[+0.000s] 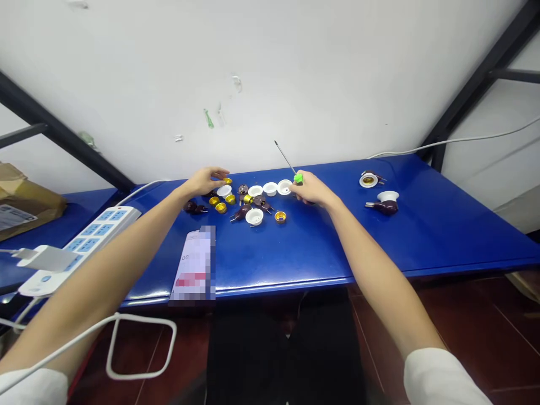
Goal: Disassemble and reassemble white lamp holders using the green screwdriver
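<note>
My right hand [310, 187] is closed around the handle of a screwdriver [286, 158], whose metal shaft points up and left toward the wall. Its fingertips are beside a white cup-shaped part [284, 187]. On the left, my left hand [208, 181] reaches over the parts with thumb and fingers apart, right by a gold metal shell [228, 181]; I cannot tell whether they touch. Between the hands lie several white cups [254, 217], gold shells [280, 217] and dark brown plug bodies with metal prongs [241, 212].
Two joined brown-and-white plug pieces, an upright one [387, 203] and one behind it [368, 180], lie on the right of the blue table [295, 256]. A phone [194, 261], a white power strip [90, 242] with a charger, a cable [141, 316] and a cardboard box [25, 197] are leftward.
</note>
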`<action>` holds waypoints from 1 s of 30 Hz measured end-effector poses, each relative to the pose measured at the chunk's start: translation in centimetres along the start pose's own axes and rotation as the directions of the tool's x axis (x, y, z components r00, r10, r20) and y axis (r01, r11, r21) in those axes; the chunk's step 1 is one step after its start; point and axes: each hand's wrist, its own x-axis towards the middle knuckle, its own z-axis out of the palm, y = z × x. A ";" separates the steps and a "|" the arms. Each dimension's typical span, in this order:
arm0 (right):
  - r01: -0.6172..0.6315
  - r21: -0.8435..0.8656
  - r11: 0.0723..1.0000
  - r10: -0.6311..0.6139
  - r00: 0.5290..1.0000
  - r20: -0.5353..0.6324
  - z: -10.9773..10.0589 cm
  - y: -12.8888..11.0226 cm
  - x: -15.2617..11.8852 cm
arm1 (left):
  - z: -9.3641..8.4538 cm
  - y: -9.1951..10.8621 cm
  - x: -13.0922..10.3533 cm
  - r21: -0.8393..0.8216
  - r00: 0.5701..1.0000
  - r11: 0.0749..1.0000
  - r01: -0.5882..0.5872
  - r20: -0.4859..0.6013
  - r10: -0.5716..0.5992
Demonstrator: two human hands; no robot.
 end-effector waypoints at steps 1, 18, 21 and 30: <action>-0.006 0.010 1.000 0.006 1.000 0.003 0.0 -0.1 -0.1 | -0.2 0.0 0.0 0.003 1.000 1.000 -0.002 0.014 0.002; 0.096 0.288 0.953 -0.133 0.984 0.114 1.6 -1.0 -0.7 | 6.1 12.6 -5.1 0.241 0.795 0.764 -0.599 0.289 0.533; 0.111 0.297 0.949 -0.152 0.981 0.118 1.5 -1.1 -0.6 | 5.9 12.5 -4.6 0.237 0.790 0.760 -0.605 0.293 0.538; 0.131 0.441 0.888 -0.086 0.989 -0.122 -1.5 0.8 1.1 | 2.0 7.6 -0.4 0.347 0.961 0.897 -0.275 0.084 0.262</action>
